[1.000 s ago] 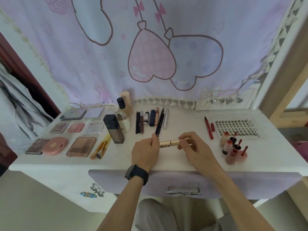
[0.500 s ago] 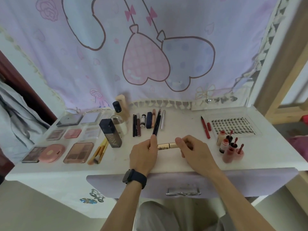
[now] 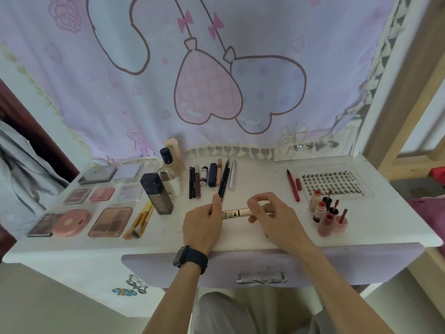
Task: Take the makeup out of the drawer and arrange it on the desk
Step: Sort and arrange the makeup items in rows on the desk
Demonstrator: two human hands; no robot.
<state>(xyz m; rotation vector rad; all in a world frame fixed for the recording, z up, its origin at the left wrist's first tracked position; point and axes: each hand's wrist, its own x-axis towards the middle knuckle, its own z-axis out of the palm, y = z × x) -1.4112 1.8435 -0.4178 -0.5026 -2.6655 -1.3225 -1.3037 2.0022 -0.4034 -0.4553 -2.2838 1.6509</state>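
Observation:
A gold mascara tube [image 3: 237, 212] lies level between both hands just above the white desk [image 3: 240, 235]. My left hand [image 3: 203, 225] grips its left end; my right hand [image 3: 272, 214] pinches its right end. Behind them lies a row of pencils and slim tubes [image 3: 212, 178]. Palettes and compacts [image 3: 81, 208] fill the left side. The lilac drawer [image 3: 265, 263] below the desk edge looks pushed in.
A dark bottle [image 3: 157, 194], a clear bottle [image 3: 169, 179] and brushes [image 3: 140, 220] stand left of centre. Right: red pens [image 3: 293, 186], a lash tray [image 3: 334, 183], small lip tint bottles [image 3: 327, 213]. A cartoon curtain [image 3: 216, 80] hangs behind.
Both hands keep hold of the mascara tube in about the same spot. The view has shifted a little; nothing on the desk has moved.

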